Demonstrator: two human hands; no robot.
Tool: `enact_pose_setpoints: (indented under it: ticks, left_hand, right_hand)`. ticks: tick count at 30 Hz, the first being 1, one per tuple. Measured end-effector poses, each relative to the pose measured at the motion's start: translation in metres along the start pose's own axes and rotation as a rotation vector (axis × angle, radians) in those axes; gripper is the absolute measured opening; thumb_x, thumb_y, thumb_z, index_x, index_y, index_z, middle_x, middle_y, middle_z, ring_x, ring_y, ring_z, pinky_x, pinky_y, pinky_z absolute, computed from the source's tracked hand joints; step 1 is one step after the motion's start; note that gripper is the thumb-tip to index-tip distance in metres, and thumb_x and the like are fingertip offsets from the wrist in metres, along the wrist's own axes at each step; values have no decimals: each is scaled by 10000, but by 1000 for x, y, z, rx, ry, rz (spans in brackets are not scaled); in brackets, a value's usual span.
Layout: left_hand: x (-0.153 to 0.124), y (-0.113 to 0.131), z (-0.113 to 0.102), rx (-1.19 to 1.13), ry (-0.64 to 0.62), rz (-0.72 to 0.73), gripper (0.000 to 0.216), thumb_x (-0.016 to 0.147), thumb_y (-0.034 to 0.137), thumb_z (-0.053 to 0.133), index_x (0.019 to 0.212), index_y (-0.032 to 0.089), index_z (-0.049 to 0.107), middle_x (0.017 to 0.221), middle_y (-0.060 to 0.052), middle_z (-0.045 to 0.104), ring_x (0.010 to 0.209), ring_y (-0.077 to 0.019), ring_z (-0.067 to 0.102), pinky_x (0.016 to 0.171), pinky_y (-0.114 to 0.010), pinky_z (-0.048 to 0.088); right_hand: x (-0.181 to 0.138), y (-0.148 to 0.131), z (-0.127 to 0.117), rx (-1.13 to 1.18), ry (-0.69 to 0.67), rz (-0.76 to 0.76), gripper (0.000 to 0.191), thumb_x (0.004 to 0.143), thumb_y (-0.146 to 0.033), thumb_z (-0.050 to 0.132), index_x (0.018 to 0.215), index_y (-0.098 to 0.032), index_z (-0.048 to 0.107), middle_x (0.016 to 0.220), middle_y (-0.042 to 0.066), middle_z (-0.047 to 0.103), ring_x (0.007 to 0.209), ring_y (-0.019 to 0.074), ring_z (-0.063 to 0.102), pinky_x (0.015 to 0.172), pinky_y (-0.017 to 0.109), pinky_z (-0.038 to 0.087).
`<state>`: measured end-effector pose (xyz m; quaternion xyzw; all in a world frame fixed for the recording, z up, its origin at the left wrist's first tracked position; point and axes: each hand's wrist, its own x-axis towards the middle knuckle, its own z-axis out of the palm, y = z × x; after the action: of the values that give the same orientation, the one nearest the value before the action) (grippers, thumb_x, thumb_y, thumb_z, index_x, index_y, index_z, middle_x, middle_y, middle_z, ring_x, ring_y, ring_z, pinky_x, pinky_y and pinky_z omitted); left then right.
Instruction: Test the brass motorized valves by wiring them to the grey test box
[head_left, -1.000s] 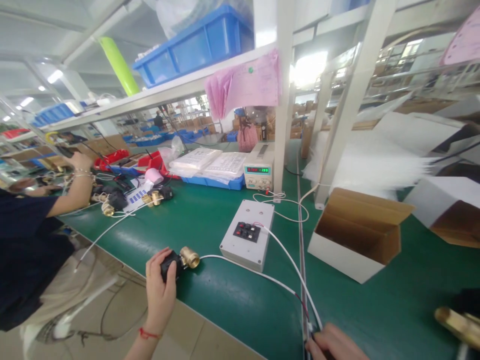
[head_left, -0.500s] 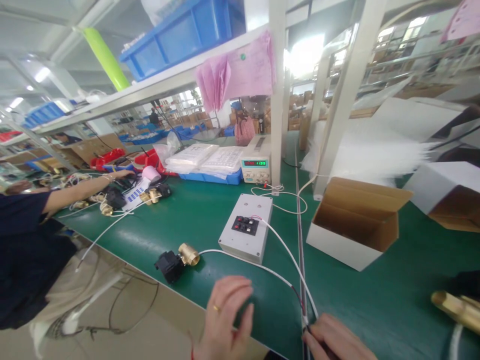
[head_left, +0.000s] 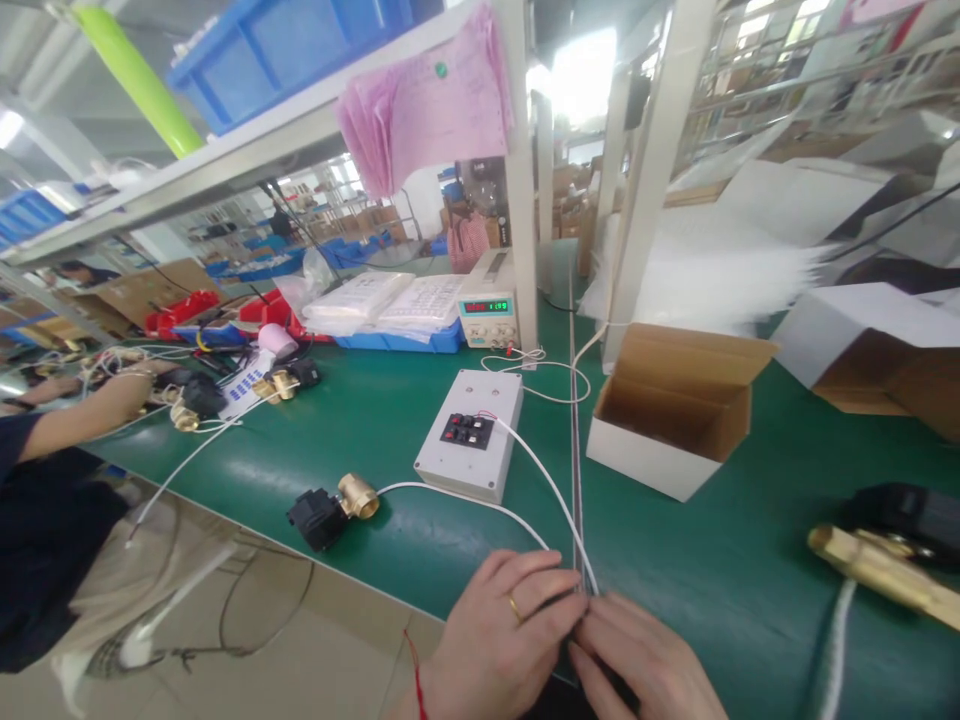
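White wires (head_left: pixel 559 500) are lying on the green worktop (head_left: pixel 420 560). Both hands, the left hand (head_left: pixel 502 640) and right hand (head_left: pixel 645 665), are pinching their near ends together, fingers (head_left: pixel 551 600) closing tight, near the grey switch box (head_left: pixel 471 432).

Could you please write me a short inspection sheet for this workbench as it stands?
Surface: green mat, bare in patches.
Job's things: white cable from brass valve with black actuator; grey switch box.
Clutter: open cardboard box, power supply, blue tray, second brass fitting.
Grippers: left hand and right hand meet at the cable ends; grip cannot be told.
Cables: white leads run from the box to the hands.
Surroundings: co-worker's arm at left, shelf above with pink papers.
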<state>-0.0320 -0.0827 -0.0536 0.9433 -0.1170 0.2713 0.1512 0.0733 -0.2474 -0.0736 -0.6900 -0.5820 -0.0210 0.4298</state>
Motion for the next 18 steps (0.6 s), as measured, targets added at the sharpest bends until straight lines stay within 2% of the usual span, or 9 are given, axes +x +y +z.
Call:
enact_pose_setpoints:
  ticks: [5,9,14,18]
  left_hand:
    - [4,6,4,-4,37,-49,239,1072,170,421,1096,155,658,1039,-44,784,994,-191,707,853,-338,590]
    - [4,4,4,-58,24,-39,191,1034,110,484,1123,131,653,1024,-73,776,963,-204,699,867,-361,618]
    - [4,1,5,-111,53,-48,184,988,62,576,1135,120,669,1008,-86,774,948,-202,690,861,-350,631]
    - [3,2,5,-128,83,-51,223,960,29,612,1154,116,679,1015,-89,781,964,-197,702,875,-336,634]
  right_hand:
    - [0,-12,-3,154,16,157,297,1051,-101,404,801,-216,517,771,8,589,695,179,578,626,270,428]
    - [1,-18,-6,249,40,252,298,1063,-112,434,786,-208,491,772,13,550,719,196,523,652,303,362]
    - [0,-18,-7,286,-26,273,275,1069,-116,416,837,-191,543,819,41,568,770,223,512,700,334,344]
    - [-1,-18,-9,296,-6,270,311,1068,-128,415,770,-202,466,759,23,525,726,209,485,680,325,329]
